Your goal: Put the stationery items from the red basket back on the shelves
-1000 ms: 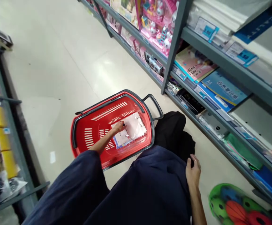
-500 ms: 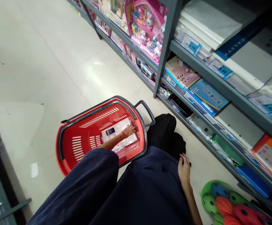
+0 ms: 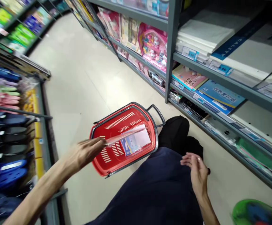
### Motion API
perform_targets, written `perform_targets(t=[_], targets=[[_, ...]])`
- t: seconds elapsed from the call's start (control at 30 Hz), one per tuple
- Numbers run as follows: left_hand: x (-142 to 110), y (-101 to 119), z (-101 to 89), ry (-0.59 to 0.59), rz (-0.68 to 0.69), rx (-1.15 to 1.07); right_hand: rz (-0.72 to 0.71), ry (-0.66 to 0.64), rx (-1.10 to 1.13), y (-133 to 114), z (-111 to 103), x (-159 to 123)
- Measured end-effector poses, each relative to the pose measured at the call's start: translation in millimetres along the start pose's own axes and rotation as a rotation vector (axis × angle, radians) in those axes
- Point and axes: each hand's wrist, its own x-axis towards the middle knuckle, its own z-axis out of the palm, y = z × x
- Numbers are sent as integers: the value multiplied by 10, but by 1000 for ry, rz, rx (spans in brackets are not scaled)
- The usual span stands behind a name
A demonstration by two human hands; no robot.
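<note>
My left hand (image 3: pixel 89 150) is closed on the near end of a thin, clear-wrapped flat pack (image 3: pixel 124 136), which I see almost edge-on above the red shopping basket (image 3: pixel 126 113). Inside the basket, a blue-and-white wrapped pack of paper (image 3: pixel 139 140) lies flat on the bottom, partly hidden by the held pack. The basket stands on the floor with its black handle (image 3: pixel 158 114) pulled out toward my legs. My right hand (image 3: pixel 198 170) hovers beside my dark clothing, fingers loosely bent and apart, holding nothing.
Grey shelving (image 3: pixel 171 47) runs along the right, with paper packs (image 3: pixel 220 93) and boxed pink toys (image 3: pixel 153 47). To the left, a rack holds rows of slippers (image 3: pixel 7 131). A green net of balls (image 3: pixel 253 212) sits at the lower right. Pale floor (image 3: pixel 75 87) lies between.
My left hand has come up and left out of the basket with the flat pack, uncovering the blue-and-white pack beneath. My right hand has lifted slightly off my clothing. The view has shifted.
</note>
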Motion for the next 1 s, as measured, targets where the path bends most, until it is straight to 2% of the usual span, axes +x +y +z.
perform_targets(t=[0.07,0.1,0.17,0.2,0.23,0.33,0.4,0.43,0.47,0.53,0.57,0.6,0.63,0.7,0.77,0.87,1.0], targets=[[-182,543,-404,167,102,55,142,-375,219,-415,353,-243],[-217,827,-510,231,146,67,189,-569,301,-604,505,-371],[-198,1333,-561,317,246,97,218,-850,408,-919,722,-629],[-162,1535,-532,341,301,112,209,-927,426,-1038,780,-753],[-120,1700,-483,360,353,130,188,-951,428,-1129,801,-867],[-43,2002,-300,358,438,124,101,-861,380,-1220,652,-1124],[-68,2070,-171,339,390,79,36,-795,377,-1150,403,-1214],[-92,2068,-100,365,314,35,10,-783,387,-1089,247,-1241],[-109,2046,-22,414,183,-31,-13,-773,399,-1017,76,-1260],[-92,1988,159,486,-195,-286,-55,-726,420,-859,-282,-1294],[-52,1980,261,444,-380,-480,-73,-691,416,-777,-456,-1315],[5,2002,368,342,-522,-694,-93,-645,398,-694,-619,-1340],[75,2058,478,212,-600,-905,-122,-580,371,-609,-766,-1368],[241,2253,694,-12,-572,-1246,-190,-406,313,-432,-1004,-1421],[450,2492,890,-101,-457,-1405,-224,-236,252,-246,-1172,-1448],[872,2774,1139,-100,-343,-1469,-218,-55,174,21,-1349,-1400],[1531,2997,1426,-45,-206,-1603,-255,112,65,275,-1578,-1210]])
